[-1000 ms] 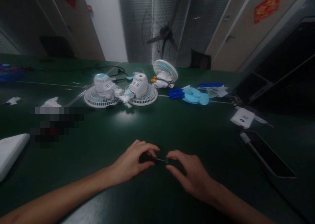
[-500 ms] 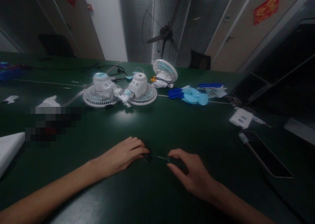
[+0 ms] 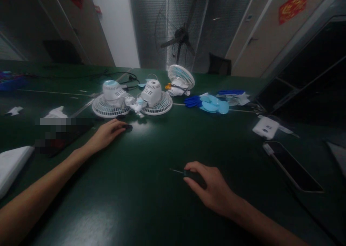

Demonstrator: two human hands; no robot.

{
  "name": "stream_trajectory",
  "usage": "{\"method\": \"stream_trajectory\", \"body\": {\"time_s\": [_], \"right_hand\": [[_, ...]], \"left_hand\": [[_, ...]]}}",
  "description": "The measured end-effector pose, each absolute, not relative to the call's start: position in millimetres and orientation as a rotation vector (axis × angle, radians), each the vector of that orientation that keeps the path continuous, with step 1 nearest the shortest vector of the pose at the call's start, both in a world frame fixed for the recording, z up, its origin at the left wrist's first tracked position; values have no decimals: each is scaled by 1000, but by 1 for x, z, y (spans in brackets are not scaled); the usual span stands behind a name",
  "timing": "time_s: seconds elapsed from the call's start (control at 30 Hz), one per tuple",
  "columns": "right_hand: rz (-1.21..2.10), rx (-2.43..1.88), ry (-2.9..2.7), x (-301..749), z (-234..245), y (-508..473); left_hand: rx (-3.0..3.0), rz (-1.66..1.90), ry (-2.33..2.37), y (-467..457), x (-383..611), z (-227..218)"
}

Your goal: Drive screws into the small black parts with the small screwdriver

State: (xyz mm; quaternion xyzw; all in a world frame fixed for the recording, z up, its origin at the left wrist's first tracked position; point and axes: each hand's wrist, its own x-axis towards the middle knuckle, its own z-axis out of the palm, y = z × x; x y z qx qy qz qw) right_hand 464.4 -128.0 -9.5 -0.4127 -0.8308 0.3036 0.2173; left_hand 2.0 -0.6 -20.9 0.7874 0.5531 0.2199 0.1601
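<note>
My left hand is over the green table just in front of the white fans, its fingers closed on a small black piece whose kind I cannot make out. My right hand rests low on the right, wrapped round a small screwdriver. The thin metal shaft points left; its dark handle is mostly hidden in the palm. Nearest to my left hand are two white desk fans, one on the left and one on the right, both with grilles down.
A third small fan lies farther back. Right of it are light-blue fan blades and blue gloves. A white box and a phone-like dark device lie on the right. A white object is at left.
My left hand has moved away and to the left, carrying the small black piece from near the screwdriver tip to the fans. My right hand has barely moved.
</note>
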Motion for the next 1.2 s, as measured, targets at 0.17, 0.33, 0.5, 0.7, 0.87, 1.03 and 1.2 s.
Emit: {"method": "stream_trajectory", "body": {"time_s": [0.17,0.33,0.5,0.7,0.87,1.03,1.2], "right_hand": [[840,-1147,-2294,465,-10,-128],[870,-1155,-2267,464,-9,-129],[902,-1160,-2278,465,-8,-128],[928,-1152,-2256,466,-8,-128],[912,-1149,-2250,464,-8,-128],[892,-1178,-2251,464,-9,-127],[905,-1164,-2243,465,-11,-127]], "left_hand": [[2064,538,1640,5,-20,-15],[1984,426,1648,2,-27,-1],[1997,431,1680,-6,-13,10],[1792,850,1721,-11,7,4],[1477,1184,1633,-9,14,-10],[1274,1339,1571,-3,9,-26],[1095,1375,1510,0,1,-29]]}}
